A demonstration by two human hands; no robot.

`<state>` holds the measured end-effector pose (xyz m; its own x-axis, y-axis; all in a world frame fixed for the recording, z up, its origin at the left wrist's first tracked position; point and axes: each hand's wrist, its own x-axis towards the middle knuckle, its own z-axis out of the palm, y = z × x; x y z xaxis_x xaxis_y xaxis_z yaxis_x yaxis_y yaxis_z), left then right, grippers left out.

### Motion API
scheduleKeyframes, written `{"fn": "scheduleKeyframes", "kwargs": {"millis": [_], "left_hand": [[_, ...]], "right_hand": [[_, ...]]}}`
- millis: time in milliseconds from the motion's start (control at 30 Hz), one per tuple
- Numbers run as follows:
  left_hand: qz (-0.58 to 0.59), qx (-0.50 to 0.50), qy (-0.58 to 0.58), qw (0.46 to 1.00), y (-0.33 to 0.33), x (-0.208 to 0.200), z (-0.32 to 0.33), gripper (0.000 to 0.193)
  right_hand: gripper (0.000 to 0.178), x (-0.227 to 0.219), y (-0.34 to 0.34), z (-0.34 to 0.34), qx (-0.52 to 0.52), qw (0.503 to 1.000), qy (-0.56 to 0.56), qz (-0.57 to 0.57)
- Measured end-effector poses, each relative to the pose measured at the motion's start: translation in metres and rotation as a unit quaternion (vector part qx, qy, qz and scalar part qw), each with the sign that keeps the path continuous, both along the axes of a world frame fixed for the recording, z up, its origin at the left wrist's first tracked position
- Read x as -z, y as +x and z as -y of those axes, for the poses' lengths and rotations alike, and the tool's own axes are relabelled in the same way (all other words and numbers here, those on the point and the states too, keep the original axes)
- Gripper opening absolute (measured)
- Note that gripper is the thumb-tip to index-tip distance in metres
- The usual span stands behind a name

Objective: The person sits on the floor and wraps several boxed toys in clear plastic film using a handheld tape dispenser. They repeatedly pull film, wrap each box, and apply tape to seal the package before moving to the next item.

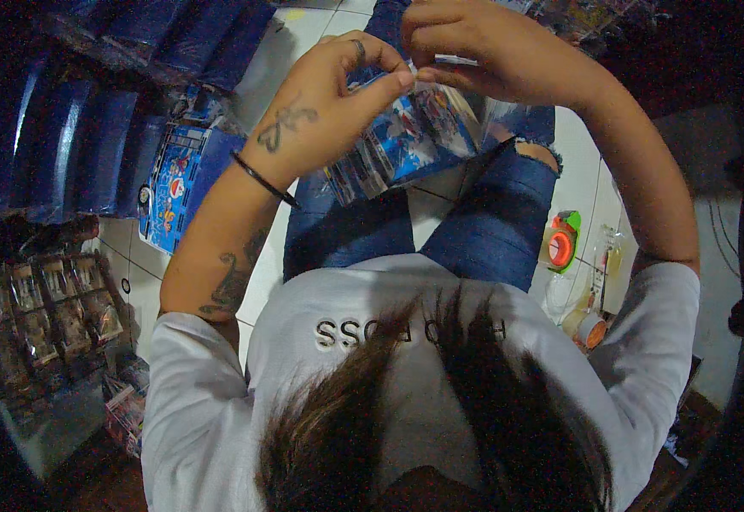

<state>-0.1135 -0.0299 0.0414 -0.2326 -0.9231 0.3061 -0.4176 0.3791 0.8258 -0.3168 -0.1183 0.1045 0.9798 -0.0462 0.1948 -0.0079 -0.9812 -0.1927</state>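
Observation:
A clear plastic packet [406,141] with blue and multicoloured printed contents hangs over my lap. At its upper edge, the thumb and fingers of my left hand [329,98] are closed in a pinch. My right hand [487,51] is closed on the same edge, its fingertips almost touching those of the left. The packet's body tilts down to the left, partly behind my left hand. Glare and dim light hide what exactly lies inside it.
Shiny dark-blue wrapped packs [73,128] are stacked at the left, beside a blue cartoon-printed vehicle-shaped package [173,188]. A green-and-orange tape dispenser [563,243] and a tape roll [585,328] lie on the white tiles at the right. Small clear packs [56,307] sit at lower left.

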Motion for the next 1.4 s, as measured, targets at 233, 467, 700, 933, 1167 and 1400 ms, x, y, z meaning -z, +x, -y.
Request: {"fn": "scheduleKeyframes", "kwargs": {"millis": [233, 467, 700, 933, 1167, 1400], "left_hand": [[-0.149, 0.043, 0.247, 0.956, -0.01, 0.001, -0.004, 0.034], [0.216, -0.055, -0.157, 0.962, -0.012, -0.005, -0.012, 0.015], [0.203, -0.107, -0.178, 0.957, -0.015, 0.0, -0.019, 0.012], [0.269, -0.07, -0.193, 0.941, 0.008, -0.02, -0.033, 0.017], [0.119, -0.028, -0.097, 0.988, -0.011, 0.007, -0.008, 0.022], [-0.161, 0.078, 0.318, 0.931, -0.014, 0.004, -0.002, 0.025]], "right_hand": [[0.008, 0.009, -0.005, -0.008, -0.055, 0.978, -0.192, 0.063], [0.013, -0.015, -0.01, 0.008, 0.014, 0.989, -0.034, -0.14], [0.015, 0.001, -0.018, -0.006, 0.064, 0.996, -0.059, -0.012], [0.014, 0.008, -0.013, -0.009, -0.001, 1.0, 0.023, -0.002], [0.014, 0.018, -0.009, -0.005, 0.039, 0.998, 0.038, -0.03], [0.008, 0.034, -0.012, -0.019, -0.019, 0.956, -0.229, 0.181]]}}
